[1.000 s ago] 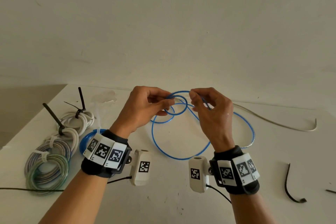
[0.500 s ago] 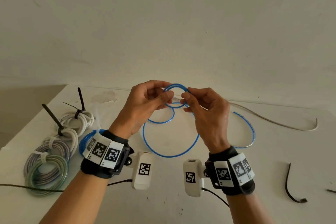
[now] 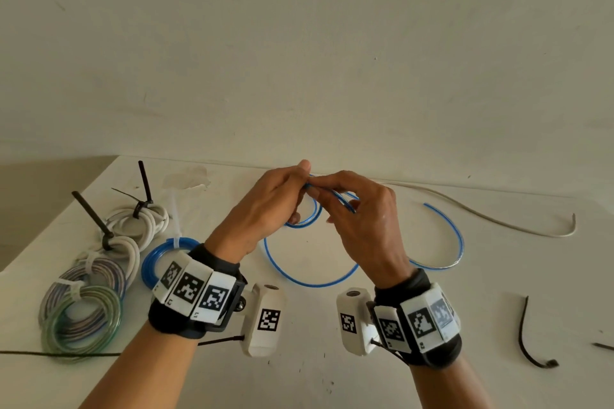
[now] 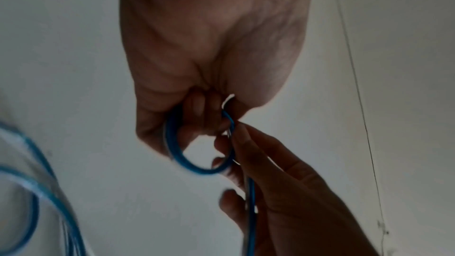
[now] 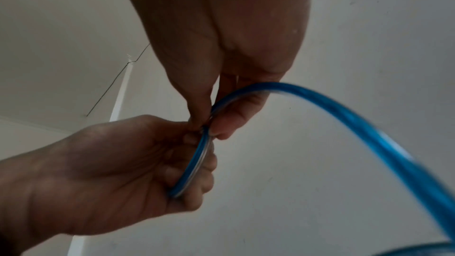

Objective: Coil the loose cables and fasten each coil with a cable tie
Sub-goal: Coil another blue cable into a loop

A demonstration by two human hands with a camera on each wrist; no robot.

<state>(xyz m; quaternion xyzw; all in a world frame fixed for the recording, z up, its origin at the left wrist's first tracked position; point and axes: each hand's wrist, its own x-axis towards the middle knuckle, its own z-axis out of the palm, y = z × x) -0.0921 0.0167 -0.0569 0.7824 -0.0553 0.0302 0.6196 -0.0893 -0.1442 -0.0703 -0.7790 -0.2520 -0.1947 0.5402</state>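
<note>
Holding the small coil of blue cable [image 3: 300,221] pinched in our left hand [image 3: 265,209], we pinch the next turn with our right hand [image 3: 362,219]; the loose length trails down and rightward onto the table [image 3: 332,375], nearer our right hand.

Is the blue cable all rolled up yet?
Not yet. The left hand holds only a small coil of the blue cable; the rest lies spread on the table.
</note>
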